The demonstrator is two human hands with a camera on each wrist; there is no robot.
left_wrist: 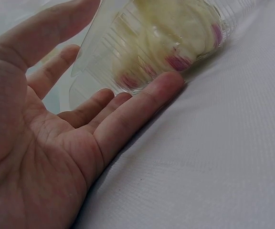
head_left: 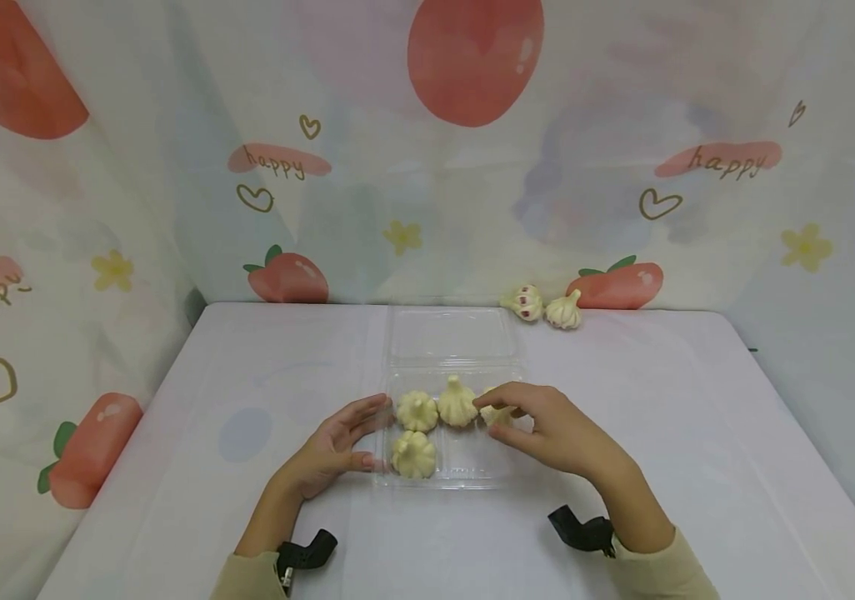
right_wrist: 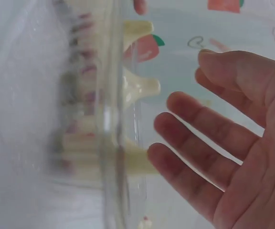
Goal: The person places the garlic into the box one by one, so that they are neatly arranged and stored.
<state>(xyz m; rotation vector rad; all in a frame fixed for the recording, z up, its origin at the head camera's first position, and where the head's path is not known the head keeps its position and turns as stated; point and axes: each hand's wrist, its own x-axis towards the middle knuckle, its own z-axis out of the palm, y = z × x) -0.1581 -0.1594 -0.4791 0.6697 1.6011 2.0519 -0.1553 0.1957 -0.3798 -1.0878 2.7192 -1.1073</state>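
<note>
The box is best steadied by the left grip, its rightmost bulb settled gently by the right grip, both spread apart.

Pale fruit-print backdrop, white cloth-covered table

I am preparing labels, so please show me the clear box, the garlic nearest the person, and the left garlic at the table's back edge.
Clear box (head_left: 468, 458): head view, bare floor.
Nearest garlic (head_left: 414, 457): head view, bulb's middle.
Back-left garlic (head_left: 527, 303): head view, bulb's middle.
</note>
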